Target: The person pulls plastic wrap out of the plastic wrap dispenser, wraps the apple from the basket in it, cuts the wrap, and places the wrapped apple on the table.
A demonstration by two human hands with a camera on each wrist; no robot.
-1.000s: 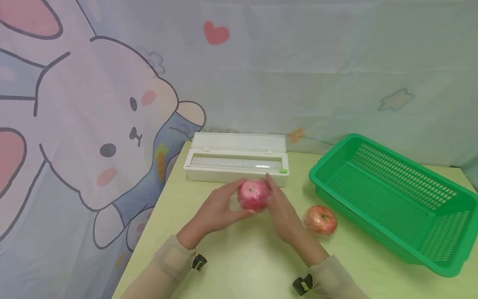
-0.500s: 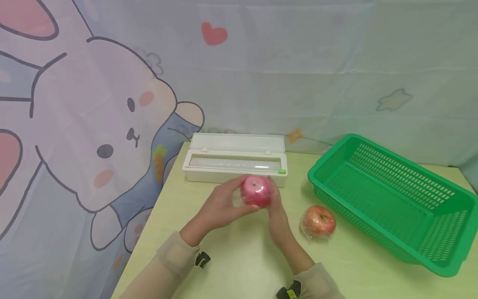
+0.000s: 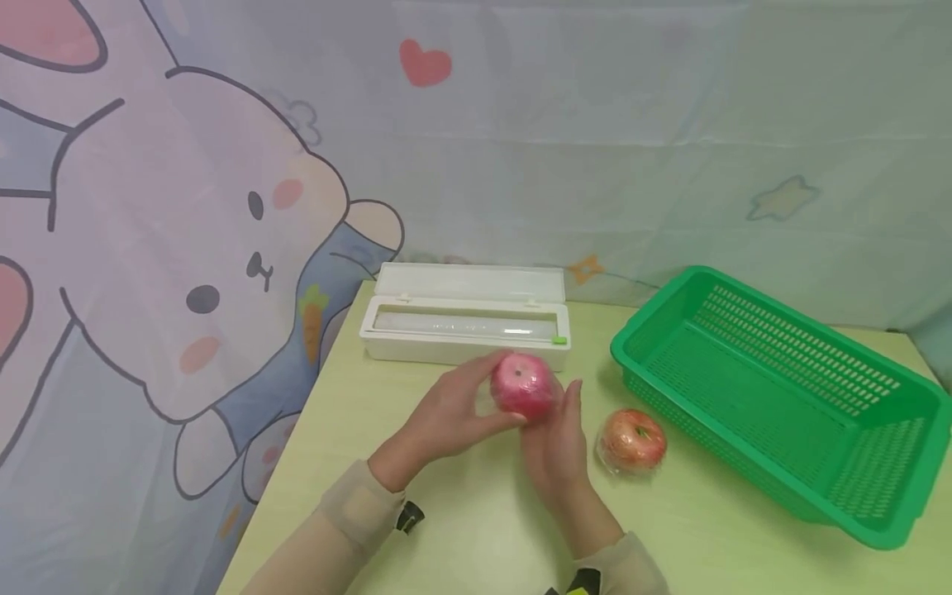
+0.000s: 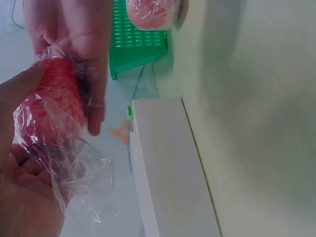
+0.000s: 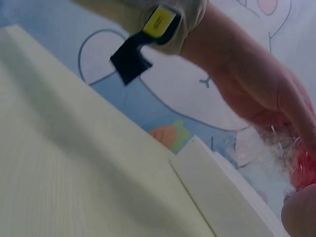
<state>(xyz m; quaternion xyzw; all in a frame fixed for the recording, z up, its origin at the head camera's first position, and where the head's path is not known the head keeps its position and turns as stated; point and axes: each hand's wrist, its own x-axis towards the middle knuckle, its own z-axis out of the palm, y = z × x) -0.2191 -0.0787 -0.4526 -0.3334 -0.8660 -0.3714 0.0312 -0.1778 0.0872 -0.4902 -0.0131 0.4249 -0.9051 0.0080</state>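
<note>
A pink-red apple wrapped in clear plastic film is held up over the table between both hands. My left hand grips it from the left, thumb on the near side and fingers on the far side. My right hand supports it from below and the right, its fingers extended along the fruit in the left wrist view. Loose, crumpled film trails off the apple there. Another film-wrapped apple, red and yellow with its stem up, rests on the table to the right of my right hand.
Behind the hands is a white cling film dispenser, lid raised, with a film roll inside and a green slider at its right end. A green perforated basket stands on the right. A cartoon-printed cloth hangs behind the table.
The held apple has shifted slightly right with my left hand. My right hand has turned from the apple's side to a palm-up position under its right side.
</note>
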